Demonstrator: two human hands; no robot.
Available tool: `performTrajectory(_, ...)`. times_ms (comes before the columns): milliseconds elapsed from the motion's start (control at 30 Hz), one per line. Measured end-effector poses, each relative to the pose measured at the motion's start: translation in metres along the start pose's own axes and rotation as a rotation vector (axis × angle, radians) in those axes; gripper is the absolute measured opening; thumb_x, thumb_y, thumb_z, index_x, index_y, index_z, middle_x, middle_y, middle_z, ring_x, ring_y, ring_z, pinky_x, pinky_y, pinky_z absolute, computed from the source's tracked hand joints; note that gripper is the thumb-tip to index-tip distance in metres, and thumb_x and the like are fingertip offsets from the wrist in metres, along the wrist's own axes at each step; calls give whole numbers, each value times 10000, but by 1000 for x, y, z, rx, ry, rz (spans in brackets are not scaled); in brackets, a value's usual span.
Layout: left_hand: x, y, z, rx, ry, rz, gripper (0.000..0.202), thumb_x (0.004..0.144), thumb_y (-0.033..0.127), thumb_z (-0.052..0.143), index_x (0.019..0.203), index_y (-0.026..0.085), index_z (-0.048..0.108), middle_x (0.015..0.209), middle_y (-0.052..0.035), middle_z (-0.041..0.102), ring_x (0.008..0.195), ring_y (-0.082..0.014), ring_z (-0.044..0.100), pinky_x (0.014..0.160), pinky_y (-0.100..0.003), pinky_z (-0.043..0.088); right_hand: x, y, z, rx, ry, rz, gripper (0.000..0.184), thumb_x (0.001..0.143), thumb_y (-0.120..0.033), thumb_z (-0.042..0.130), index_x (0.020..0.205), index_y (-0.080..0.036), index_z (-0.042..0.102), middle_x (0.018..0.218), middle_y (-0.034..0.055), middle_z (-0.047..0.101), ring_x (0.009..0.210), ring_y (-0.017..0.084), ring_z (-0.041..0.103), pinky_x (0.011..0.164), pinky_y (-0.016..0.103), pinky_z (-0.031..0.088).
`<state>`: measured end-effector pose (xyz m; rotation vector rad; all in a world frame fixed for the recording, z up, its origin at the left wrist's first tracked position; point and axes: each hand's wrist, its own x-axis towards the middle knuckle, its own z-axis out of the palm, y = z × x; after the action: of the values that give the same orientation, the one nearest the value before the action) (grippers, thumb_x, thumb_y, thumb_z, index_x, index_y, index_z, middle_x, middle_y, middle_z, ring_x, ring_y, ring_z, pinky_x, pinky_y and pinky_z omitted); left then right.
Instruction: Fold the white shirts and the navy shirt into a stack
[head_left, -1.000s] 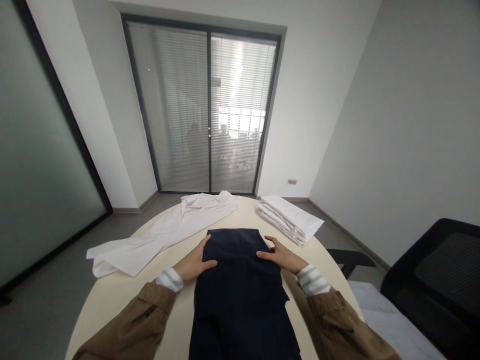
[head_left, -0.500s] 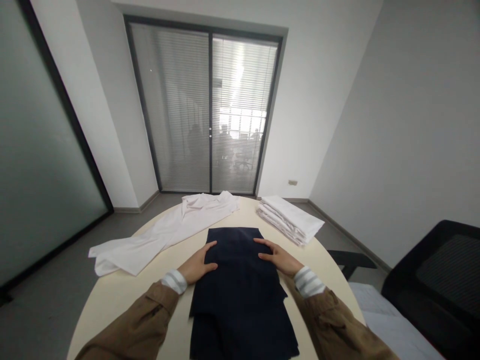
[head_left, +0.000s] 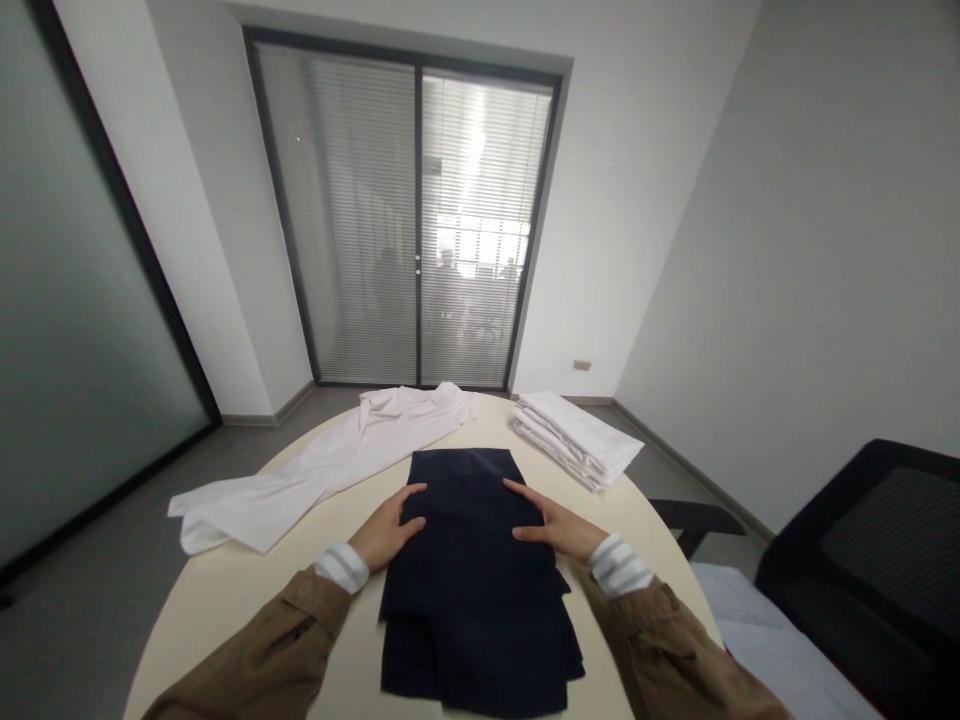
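Note:
A dark navy folded garment (head_left: 472, 560) lies flat on the round cream table (head_left: 225, 610) in front of me, its layers uneven at the near end. I cannot tell which garment it is. My left hand (head_left: 384, 530) rests at its left edge, thumb and forefinger spread apart on the cloth. At the opposite edge lies my right hand (head_left: 564, 525), its thumb and forefinger also stretched apart over the fabric. The other fingers of both hands are mostly hidden. Neither hand is closed around the cloth.
A loosely spread white garment (head_left: 315, 470) covers the table's left and far edge. Folded white cloth (head_left: 574, 435) is stacked at the far right. A black chair (head_left: 862, 560) stands on the right, with white sheets (head_left: 765, 620) beside it. Behind the table is a blind-covered glass partition (head_left: 420, 220).
The navy garment has slid slightly away from me, and its near edge has come into view. My fingers have shifted a little on its sides; the right thumb and forefinger are spread wider.

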<state>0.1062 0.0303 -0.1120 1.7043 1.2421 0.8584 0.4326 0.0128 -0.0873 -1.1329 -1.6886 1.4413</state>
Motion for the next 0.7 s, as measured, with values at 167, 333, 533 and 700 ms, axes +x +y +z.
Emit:
performTrajectory(167,-3,5,-8,41,-83,4,564,754,297,700,1298,194,594,1204,-95,669,1125,-304,605,1050,-437,405,2,2,6,116,-92,100,826,710,-410,800,1447,-306,441,1381,46,582,1224,268,577,1074,449,435)
performTrajectory(333,-13,16,-17,20,-287,25,937,608,281,849,1447,237,435,1430,-91,533,1313,-299,484,1159,-436,290,2,1,4,19,-99,54,937,613,-330,869,1446,-278,443,1373,47,589,1268,270,537,1122,445,381)
performTrajectory(533,-9,7,3,-16,-70,118,833,664,160,759,1437,223,454,1451,-86,507,1365,-284,429,1192,-422,236,17,16,5,-76,171,-85,806,671,-397,822,1398,-266,500,1394,64,562,1298,278,507,1151,468,337)
performTrajectory(700,-10,5,6,76,23,178,735,785,318,713,1457,228,430,1466,-106,480,1366,-284,423,1181,-433,257,11,11,-1,-168,206,-123,840,737,-478,771,1470,-291,405,1469,63,489,1356,280,445,1183,470,275)
